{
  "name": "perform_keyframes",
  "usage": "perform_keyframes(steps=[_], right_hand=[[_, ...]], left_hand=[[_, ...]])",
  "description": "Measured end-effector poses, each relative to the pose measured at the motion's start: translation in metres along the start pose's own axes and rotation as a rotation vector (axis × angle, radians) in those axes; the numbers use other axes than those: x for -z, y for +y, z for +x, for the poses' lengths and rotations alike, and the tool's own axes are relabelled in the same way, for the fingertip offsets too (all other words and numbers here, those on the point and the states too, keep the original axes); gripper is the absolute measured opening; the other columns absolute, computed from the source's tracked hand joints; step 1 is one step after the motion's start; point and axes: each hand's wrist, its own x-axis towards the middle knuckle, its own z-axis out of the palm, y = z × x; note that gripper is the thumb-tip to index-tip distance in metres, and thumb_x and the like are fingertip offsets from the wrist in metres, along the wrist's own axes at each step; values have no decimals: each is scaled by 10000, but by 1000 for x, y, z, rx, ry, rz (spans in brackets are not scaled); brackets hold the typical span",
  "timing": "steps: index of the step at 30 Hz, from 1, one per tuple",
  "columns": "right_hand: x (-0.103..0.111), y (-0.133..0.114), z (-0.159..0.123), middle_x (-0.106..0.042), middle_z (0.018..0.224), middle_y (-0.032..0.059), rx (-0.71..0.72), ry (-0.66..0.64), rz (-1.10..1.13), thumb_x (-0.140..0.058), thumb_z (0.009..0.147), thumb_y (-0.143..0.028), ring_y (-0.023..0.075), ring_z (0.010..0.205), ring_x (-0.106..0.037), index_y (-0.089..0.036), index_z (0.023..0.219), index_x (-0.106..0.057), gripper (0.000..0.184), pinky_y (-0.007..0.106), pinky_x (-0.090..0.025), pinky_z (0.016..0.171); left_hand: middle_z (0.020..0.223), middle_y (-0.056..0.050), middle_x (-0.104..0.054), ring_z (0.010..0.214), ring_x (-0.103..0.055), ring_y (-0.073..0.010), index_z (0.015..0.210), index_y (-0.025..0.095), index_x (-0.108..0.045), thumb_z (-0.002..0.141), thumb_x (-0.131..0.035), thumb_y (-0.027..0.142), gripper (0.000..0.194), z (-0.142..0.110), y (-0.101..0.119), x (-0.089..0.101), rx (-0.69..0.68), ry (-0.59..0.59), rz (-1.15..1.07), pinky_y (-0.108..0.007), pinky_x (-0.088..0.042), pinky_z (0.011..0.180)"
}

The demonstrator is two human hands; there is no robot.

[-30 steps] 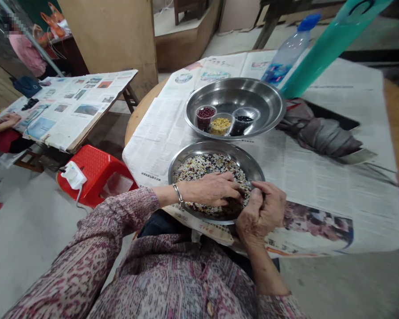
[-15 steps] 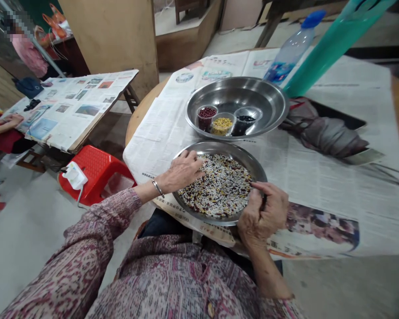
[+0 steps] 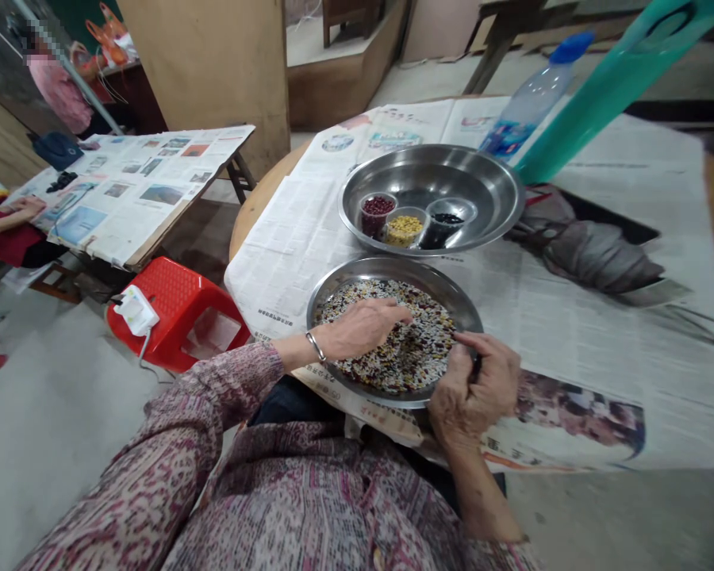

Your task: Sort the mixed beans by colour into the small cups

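A round steel plate [image 3: 393,270] sits on newspaper in front of me, heaped with a mix of white, dark red, yellow and black grains and beans [image 3: 413,357]. My left hand [image 3: 360,329], a metal bangle on its wrist, lies among the grains with its fingers pointing right and nothing visibly held. My right hand [image 3: 476,388] curls at the plate's near right rim, fingers hooked over it. Whether the fingers also pinch a grain is hidden.
Beyond the plate, a larger steel bowl [image 3: 431,170] holds small cups of red beans [image 3: 378,214], yellow grains [image 3: 403,231] and black seeds [image 3: 443,220]. A plastic water bottle [image 3: 527,99] stands behind it. A red stool [image 3: 178,313] stands at left; a co-worker's hand [image 3: 27,208] rests on a newspaper-covered table [image 3: 136,190].
My left hand has swept back from the plate's left rim to the middle of the grains, leaving them furrowed. My right hand stays at the rim. The view has shifted slightly.
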Motion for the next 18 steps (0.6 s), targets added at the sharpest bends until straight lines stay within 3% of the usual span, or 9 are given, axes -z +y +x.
perform_keyframes(steps=[5, 7, 10, 12, 15, 18], right_hand=[[0, 1, 0, -662, 978, 101, 18, -2, 19, -511, 932, -312, 222, 1008, -604, -158, 953, -677, 227, 433, -457, 948], [-1, 1, 0, -660, 987, 101, 18, -2, 28, -513, 932, -305, 221, 1013, -601, -159, 959, -676, 220, 430, -455, 949], [-1, 1, 0, -657, 988, 99, 20, -1, 35, -516, 931, -302, 220, 1008, -601, -162, 959, -675, 214, 426, -456, 942], [-1, 0, 0, -657, 979, 94, 22, 1, 35, -519, 931, -302, 219, 1000, -602, -164, 955, -677, 211, 424, -458, 937], [0, 0, 0, -660, 972, 92, 25, 0, 29, -522, 931, -302, 217, 992, -604, -164, 953, -679, 210, 420, -458, 935], [0, 1, 0, -661, 977, 92, 21, -7, 14, -519, 932, -307, 216, 996, -600, -168, 954, -677, 212, 418, -456, 936]], left_hand=[[1220, -80, -573, 1140, -492, -231, 1159, 201, -630, 943, -408, 118, 321, 3, -12, 16, 183, 97, 257, -342, -483, 901], [1221, -94, -561, 1130, -489, -246, 1196, 195, -618, 971, -464, 244, 277, -4, -12, 19, 242, 103, 268, -374, -478, 938], [1249, -112, -529, 1133, -495, -285, 1265, 205, -582, 892, -622, 488, 470, -16, -6, 16, 220, 77, 223, -414, -492, 926], [1233, -107, -537, 1109, -527, -269, 1245, 209, -591, 883, -648, 422, 424, -19, -1, 10, 158, 22, 163, -401, -500, 912], [1122, -81, -618, 1004, -598, -189, 1161, 178, -634, 915, -520, 153, 272, -16, 5, 2, 105, -58, 34, -343, -497, 913], [1018, -51, -693, 949, -635, -155, 1113, 157, -659, 892, -505, 105, 275, -11, 9, 2, 66, -92, -116, -298, -494, 905]])
